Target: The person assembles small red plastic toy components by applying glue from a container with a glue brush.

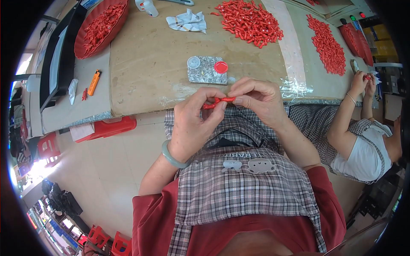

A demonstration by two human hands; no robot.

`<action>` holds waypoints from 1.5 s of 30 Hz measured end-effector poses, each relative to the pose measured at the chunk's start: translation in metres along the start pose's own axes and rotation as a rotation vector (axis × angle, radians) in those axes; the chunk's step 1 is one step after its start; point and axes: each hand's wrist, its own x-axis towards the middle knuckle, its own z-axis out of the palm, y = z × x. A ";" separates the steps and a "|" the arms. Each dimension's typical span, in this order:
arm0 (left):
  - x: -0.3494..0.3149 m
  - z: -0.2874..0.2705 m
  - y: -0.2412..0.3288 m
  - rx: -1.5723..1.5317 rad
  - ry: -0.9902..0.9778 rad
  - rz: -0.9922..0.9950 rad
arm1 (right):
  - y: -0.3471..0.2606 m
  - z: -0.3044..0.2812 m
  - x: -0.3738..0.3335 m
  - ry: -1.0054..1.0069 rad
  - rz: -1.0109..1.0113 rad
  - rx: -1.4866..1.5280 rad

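Observation:
In front of my apron, just over the table's near edge, my left hand (192, 114) pinches a small, glossy red knobbly piece (210, 105). My right hand (264, 99) is closed at the thumb and fingertips on the slim red end (228, 99) that points right. Whether this is one long piece or two pieces meeting, I cannot tell. Just beyond my hands lies a speckled grey stone slab (207, 77). On it sit a small round whitish dish (193, 62) and a small red round dish (221, 67).
A heap of similar red pieces (250, 23) lies far right, near a crumpled cloth (187, 21). At left stand a red basin (80, 47) of them and an orange lighter (94, 82). A co-worker's hands (362, 83) work at right beside another heap (326, 45).

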 end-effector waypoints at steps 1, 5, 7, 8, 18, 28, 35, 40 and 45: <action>0.000 0.000 0.002 0.052 -0.004 0.020 | -0.003 0.001 0.001 0.000 0.004 0.001; 0.001 0.001 0.000 0.095 0.031 0.081 | -0.012 0.000 0.005 -0.033 -0.203 -0.407; 0.002 0.001 0.000 0.096 0.014 0.099 | -0.013 -0.003 0.007 -0.055 -0.272 -0.532; 0.002 0.000 0.000 0.095 0.013 0.099 | -0.013 -0.005 0.008 -0.071 -0.331 -0.560; 0.000 -0.006 -0.019 -0.152 0.068 -0.031 | -0.013 -0.019 0.019 0.001 -0.004 -0.279; -0.002 -0.013 -0.030 -0.187 0.028 -0.005 | -0.031 -0.041 0.076 -0.142 0.388 -0.379; -0.006 -0.017 -0.033 -0.278 0.066 -0.134 | -0.054 -0.025 0.108 -0.420 0.252 -0.960; -0.004 -0.024 -0.034 -0.233 0.044 -0.056 | -0.061 -0.013 0.118 -0.524 0.084 -1.249; -0.002 -0.028 -0.034 -0.203 0.032 -0.020 | -0.060 -0.007 0.126 -0.633 0.079 -1.411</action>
